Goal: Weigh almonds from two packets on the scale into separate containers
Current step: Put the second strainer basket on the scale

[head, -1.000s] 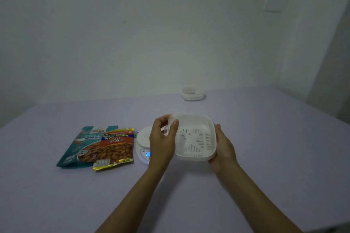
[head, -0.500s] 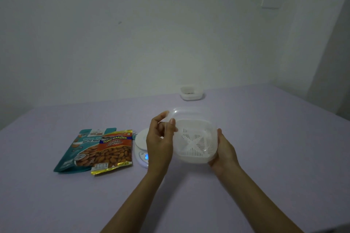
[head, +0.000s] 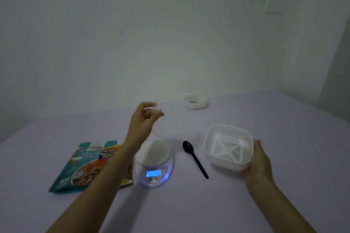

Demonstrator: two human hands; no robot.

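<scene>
**Lid off, container out to 3 o'clock**

Above the scale (head: 154, 164), the left hand (head: 145, 117), thumb and fingertips pinched on the rim of a clear lid (head: 172, 122) (faint and blurred, edges hard to trace). At 3 o'clock from the scale, the right hand (head: 259, 162), curled round the near right corner of the white container (head: 229, 145), slotted insert inside, tilted a little. Cannot tell whether resting on the counter (head: 189, 204) or lifted off it.

Between scale and container, a black spoon (head: 195, 159), bowl toward 12 o'clock. At 9 o'clock from the scale, flat on the counter, a teal packet (head: 79, 166) with an orange packet (head: 111, 155) overlapping it. Left forearm across the orange one, hiding much of it. Far off at 12 o'clock near the wall, a second white container (head: 196, 101). Scale display lit blue, digits too blurred to read.

Half a second back: both hands together on the one container, held in front of the scale and covering most of it, lid only starting to lift. Now apart, lid and container separated, scale and spoon uncovered.
</scene>
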